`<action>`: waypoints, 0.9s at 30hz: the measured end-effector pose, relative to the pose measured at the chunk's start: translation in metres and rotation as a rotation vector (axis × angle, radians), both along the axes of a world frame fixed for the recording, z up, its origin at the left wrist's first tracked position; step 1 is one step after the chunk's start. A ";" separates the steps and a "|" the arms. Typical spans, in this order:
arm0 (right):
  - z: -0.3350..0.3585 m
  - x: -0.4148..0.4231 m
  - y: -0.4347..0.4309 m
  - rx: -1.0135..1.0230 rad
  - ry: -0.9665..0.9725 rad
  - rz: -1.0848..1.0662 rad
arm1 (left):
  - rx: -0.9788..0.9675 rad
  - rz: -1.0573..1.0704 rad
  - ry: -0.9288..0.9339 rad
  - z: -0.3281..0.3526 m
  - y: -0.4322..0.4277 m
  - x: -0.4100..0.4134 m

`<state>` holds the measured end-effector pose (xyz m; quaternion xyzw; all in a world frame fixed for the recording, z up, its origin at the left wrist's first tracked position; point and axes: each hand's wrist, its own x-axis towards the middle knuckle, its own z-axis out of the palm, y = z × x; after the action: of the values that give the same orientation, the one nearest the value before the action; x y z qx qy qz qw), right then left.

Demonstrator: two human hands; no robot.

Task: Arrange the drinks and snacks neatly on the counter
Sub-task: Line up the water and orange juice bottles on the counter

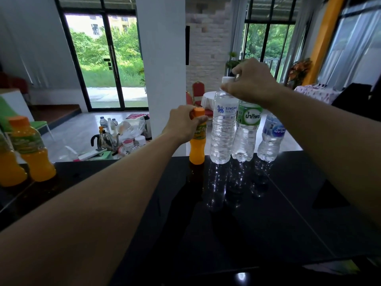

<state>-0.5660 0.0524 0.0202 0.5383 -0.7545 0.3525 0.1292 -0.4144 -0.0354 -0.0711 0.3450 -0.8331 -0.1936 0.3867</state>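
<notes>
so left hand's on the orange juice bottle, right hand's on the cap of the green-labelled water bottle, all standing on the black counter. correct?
Not quite. In the head view the right hand grips the white cap of the clear Singha water bottle, not the green-labelled water bottle. Left hand on the small orange juice bottle, black counter: right.

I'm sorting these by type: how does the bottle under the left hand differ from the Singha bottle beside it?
The juice bottle is short and filled with orange drink; the Singha bottle is taller and holds clear water. The juice bottle has an orange cap, the Singha bottle a white one. The left hand wraps the juice bottle's neck; the right hand touches the Singha bottle's top. Both stand upright on the black counter.
</notes>
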 end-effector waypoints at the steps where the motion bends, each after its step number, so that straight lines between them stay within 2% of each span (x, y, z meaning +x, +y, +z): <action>1: -0.006 0.002 0.001 -0.055 0.017 -0.024 | -0.004 -0.002 -0.012 0.001 0.002 0.001; 5: -0.045 0.025 0.012 -0.370 0.136 -0.038 | 0.014 0.018 -0.002 0.005 0.011 0.015; 7: -0.067 0.043 0.021 -0.412 0.157 0.053 | 0.019 0.059 -0.010 0.005 0.016 0.033; 10: -0.095 0.073 0.034 -0.337 0.156 0.197 | 0.056 0.109 -0.045 0.001 0.021 0.075; 16: -0.124 0.155 0.040 -0.168 0.121 0.369 | -0.010 0.239 -0.005 -0.009 0.027 0.195; 22: -0.120 0.251 0.016 -0.050 0.097 0.545 | -0.154 0.450 0.070 0.001 0.018 0.317; 27: -0.105 0.320 -0.021 -0.029 0.011 0.597 | -0.214 0.534 -0.042 0.016 -0.007 0.378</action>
<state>-0.2457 0.0311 -0.0844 0.7362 -0.5571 0.3829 0.0315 -0.0362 -0.0428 -0.0546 0.5135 -0.7361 0.0113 0.4409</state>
